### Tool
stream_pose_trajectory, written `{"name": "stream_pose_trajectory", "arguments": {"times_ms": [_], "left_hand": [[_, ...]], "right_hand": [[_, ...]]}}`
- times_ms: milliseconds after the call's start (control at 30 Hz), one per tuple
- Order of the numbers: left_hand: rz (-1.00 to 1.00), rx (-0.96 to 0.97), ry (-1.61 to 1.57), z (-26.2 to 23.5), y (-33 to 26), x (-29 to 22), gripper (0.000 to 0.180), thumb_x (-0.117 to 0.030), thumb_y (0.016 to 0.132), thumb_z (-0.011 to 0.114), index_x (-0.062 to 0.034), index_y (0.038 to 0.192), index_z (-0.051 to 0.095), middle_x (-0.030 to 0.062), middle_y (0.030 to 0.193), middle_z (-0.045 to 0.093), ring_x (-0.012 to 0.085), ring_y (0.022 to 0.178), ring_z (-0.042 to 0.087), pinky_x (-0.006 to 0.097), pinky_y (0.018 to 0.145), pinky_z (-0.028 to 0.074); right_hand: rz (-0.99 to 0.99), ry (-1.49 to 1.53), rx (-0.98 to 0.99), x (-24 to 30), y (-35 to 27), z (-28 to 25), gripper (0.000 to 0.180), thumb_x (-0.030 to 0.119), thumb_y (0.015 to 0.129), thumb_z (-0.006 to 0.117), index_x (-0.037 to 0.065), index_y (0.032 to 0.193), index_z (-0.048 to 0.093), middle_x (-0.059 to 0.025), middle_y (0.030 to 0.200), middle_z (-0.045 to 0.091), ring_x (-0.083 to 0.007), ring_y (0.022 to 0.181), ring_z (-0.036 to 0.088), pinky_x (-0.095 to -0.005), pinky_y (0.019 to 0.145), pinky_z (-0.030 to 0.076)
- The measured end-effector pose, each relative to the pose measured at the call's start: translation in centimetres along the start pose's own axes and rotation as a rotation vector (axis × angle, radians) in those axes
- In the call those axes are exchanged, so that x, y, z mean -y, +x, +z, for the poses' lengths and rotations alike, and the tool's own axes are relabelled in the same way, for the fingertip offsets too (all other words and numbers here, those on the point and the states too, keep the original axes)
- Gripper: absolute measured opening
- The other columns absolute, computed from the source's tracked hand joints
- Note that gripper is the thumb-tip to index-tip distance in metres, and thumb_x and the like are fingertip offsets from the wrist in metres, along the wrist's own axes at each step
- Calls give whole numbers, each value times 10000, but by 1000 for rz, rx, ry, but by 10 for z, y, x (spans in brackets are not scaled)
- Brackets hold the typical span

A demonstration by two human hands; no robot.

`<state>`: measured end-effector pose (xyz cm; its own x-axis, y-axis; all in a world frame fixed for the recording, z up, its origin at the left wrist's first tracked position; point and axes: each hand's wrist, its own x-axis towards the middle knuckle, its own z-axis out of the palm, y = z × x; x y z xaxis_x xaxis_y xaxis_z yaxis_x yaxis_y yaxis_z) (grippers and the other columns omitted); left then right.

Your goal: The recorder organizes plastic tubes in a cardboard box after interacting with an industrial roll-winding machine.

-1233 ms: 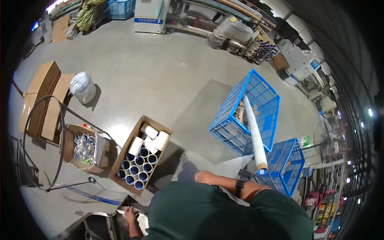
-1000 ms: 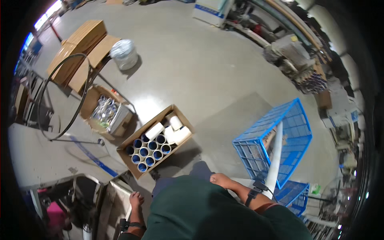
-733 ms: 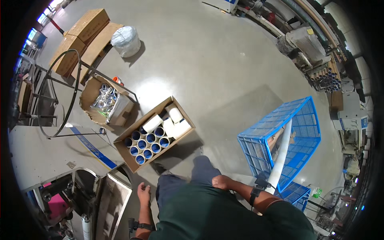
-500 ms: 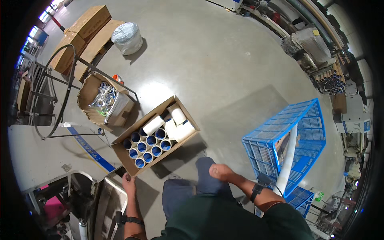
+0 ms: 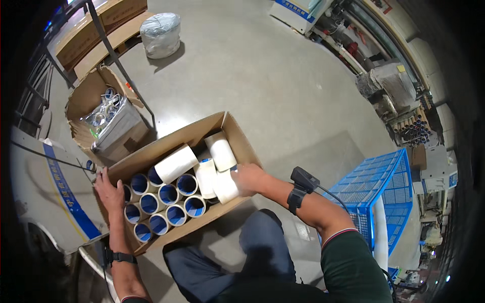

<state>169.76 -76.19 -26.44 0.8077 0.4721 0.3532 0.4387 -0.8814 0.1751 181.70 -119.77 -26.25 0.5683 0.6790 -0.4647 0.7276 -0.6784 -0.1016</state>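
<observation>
A long cardboard box [image 5: 174, 132] on the floor before me holds several white rolls with blue-lined cores. Most stand upright with their cores showing; one white roll [image 5: 177, 163] lies across them, and more lie at the box's right end. My left hand [image 5: 110, 194] is at the box's left end, fingers spread over the rim and thumb apart from them. At the opposite end, my right hand [image 5: 248, 179] is closed over the rim next to a white roll [image 5: 226, 186]. Its fingertips are partly hidden.
Beyond the box's left end stands an open carton [image 5: 83, 106] of scraps and plastic. A pale machine panel [image 5: 35, 177] borders the left side. Blue plastic crates [image 5: 348, 177] stand at right. Farther off is a wrapped drum [image 5: 160, 36].
My body has leaned in, and the box looks nearer. My left hand has moved onto its left end. My right hand has gone from above my knee to the right end.
</observation>
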Motion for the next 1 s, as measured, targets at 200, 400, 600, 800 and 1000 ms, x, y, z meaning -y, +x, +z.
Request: {"name": "stream_pose_trajectory", "arguments": {"times_ms": [200, 400, 600, 800, 1000], "left_hand": [[181, -16, 1, 16, 24, 54, 298, -46, 656, 725, -47, 917, 583, 134, 878, 597, 350, 885, 537, 438, 781, 435], [175, -144, -171, 20, 18, 46, 229, -14, 659, 712, -27, 814, 544, 125, 805, 562, 337, 808, 509, 424, 734, 416], [189, -268, -281, 16, 3, 45, 189, -20, 699, 702, -30, 804, 545, 115, 801, 554, 326, 811, 505, 417, 728, 411], [173, -197, -289, 4, 4, 39, 182, -32, 713, 696, -30, 817, 547, 111, 814, 557, 325, 820, 505, 409, 745, 414], [152, -210, -334, 7, 1, 43, 176, -19, 716, 684, -25, 831, 551, 118, 822, 559, 319, 826, 501, 409, 746, 411]], "right_hand": [[-270, -57, 82, 8, 36, 41, 484, 137, 690, 635, 18, 1144, 519, -180, 988, 611, -334, 967, 598, -427, 828, 467], [-327, 26, 88, 37, 31, 24, 712, 179, 664, 697, 101, 1309, 404, -199, 1077, 563, -372, 1000, 576, -457, 834, 470], [-325, -50, 64, 50, 29, 11, 741, 203, 645, 723, 109, 1315, 423, -201, 1060, 562, -383, 980, 582, -457, 823, 477], [-293, 229, -99, 74, 51, -4, 658, 212, 675, 699, 78, 1277, 469, -200, 1024, 598, -365, 982, 581, -438, 848, 470], [-153, 115, 189, 73, 48, 32, 677, 361, 615, 796, 24, 1141, 536, -221, 1046, 588, -374, 1019, 572, -449, 860, 465]]}}
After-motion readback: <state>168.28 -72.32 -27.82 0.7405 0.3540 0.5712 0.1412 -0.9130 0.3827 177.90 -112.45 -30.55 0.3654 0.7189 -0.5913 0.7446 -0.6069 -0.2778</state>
